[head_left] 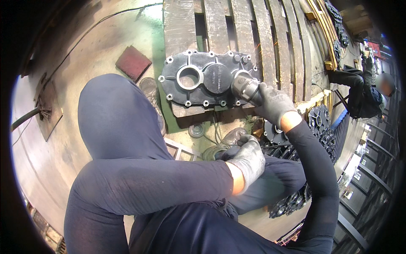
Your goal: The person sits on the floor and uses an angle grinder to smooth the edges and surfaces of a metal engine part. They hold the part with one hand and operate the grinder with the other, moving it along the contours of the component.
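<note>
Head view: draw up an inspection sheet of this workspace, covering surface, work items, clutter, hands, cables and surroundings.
Surface: slatted wooden pallet, with gaps between the boards.
Work items: dark metal casting on the pallet; dark cylindrical tool at its right end, contact unclear.
Clutter: dark red block and round metal piece on the floor.
Hands: gloved right hand grips the tool; gloved left hand partly curled above the lap, any hold unclear.
Cables: dark cable across the floor, upper left.
Surroundings: more dark castings and another person at right.
</note>
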Available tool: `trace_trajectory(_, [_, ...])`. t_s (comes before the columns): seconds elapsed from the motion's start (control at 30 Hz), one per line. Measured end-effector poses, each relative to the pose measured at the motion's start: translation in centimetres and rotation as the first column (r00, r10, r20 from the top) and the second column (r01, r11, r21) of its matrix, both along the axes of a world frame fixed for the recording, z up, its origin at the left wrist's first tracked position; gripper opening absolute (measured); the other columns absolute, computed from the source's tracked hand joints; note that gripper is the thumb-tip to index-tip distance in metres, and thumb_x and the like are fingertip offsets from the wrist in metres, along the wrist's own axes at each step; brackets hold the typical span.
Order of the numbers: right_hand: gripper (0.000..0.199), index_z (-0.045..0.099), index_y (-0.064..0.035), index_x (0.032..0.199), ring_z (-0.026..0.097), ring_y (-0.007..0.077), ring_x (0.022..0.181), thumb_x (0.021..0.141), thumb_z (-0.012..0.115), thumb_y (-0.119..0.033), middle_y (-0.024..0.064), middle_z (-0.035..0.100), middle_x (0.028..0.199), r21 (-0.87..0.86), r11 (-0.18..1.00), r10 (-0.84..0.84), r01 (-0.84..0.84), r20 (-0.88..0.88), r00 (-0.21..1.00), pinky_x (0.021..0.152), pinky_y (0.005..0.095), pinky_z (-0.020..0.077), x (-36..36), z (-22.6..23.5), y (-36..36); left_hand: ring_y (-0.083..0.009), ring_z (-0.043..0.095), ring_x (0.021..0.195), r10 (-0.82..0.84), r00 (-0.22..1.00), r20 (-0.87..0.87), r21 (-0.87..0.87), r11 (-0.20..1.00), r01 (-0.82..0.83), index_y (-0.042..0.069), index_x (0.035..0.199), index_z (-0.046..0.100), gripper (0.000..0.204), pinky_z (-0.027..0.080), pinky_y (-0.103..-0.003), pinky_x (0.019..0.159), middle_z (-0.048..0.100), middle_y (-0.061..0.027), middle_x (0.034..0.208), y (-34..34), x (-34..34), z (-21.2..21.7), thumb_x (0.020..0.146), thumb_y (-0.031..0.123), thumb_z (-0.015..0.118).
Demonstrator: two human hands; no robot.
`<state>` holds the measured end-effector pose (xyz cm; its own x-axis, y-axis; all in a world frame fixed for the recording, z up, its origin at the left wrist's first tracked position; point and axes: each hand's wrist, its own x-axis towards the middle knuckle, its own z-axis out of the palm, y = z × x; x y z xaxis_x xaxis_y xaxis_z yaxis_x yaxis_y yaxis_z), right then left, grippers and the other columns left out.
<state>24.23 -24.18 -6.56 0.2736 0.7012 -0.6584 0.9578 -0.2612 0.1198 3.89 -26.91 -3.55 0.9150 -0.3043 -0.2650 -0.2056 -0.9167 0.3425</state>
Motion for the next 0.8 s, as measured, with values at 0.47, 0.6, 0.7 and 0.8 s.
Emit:
trace_trajectory(0.47, [0.065,0.069,0.0017,0.132,0.077,0.048,0.116,0.082,0.088,-0.036,0.0329,0.078,0.123,0.196,0.905,-0.349,0.378,-0.165,0.922,0.103,0.0516,0.0599,5.4,1.4,-5.6,-0.0323,0.077,0.092,-0.051,0.998,-0.027,-0.057,0.997,0.05,0.006,0.112,0.085,0.025,0.053,-0.053,0.079,0.079,-0.0114,0.099,-0.6,0.4,-0.7,0.099,0.017,0.067])
trace_trajectory(0.6, [0.081,0.067,0.0027,0.146,0.079,0.0398,0.118,0.082,0.091,-0.041,0.0286,0.08,0.125,0.143,0.822,-0.46,0.552,-0.404,0.79,0.105,0.0454,0.0594,5.7,0.6,-3.0,-0.0306,0.076,0.091,-0.068,0.996,-0.052,-0.03,0.997,0.067,0.005,0.114,0.084,0.026,0.053,-0.052,0.079,0.078,-0.0101,0.097,-0.8,0.8,-1.5,0.1,0.017,0.065])
trace_trajectory(0.7, [0.076,0.073,0.0063,0.136,0.08,0.0319,0.111,0.081,0.094,-0.042,0.0241,0.082,0.12,0.13,0.813,-0.466,0.567,-0.44,0.768,0.101,0.0418,0.0607,6.0,-1.9,-1.6,-0.0297,0.076,0.09,-0.039,0.999,-0.038,-0.031,0.999,0.038,0.003,0.115,0.083,0.028,0.052,-0.051,0.079,0.078,-0.011,0.099,-0.8,1.2,-2.0,0.1,0.018,0.065])
trace_trajectory(0.8, [0.075,0.073,0.0081,0.135,0.079,0.0299,0.111,0.082,0.095,-0.04,0.0241,0.081,0.121,0.095,0.826,-0.469,0.556,-0.431,0.771,0.101,0.0399,0.0598,6.8,-4.1,-0.9,-0.0289,0.075,0.088,0.012,1.0,-0.004,-0.008,1.0,-0.012,0.003,0.114,0.083,0.028,0.052,-0.051,0.078,0.079,-0.0123,0.1,-0.8,1.0,-2.6,0.099,0.019,0.065])
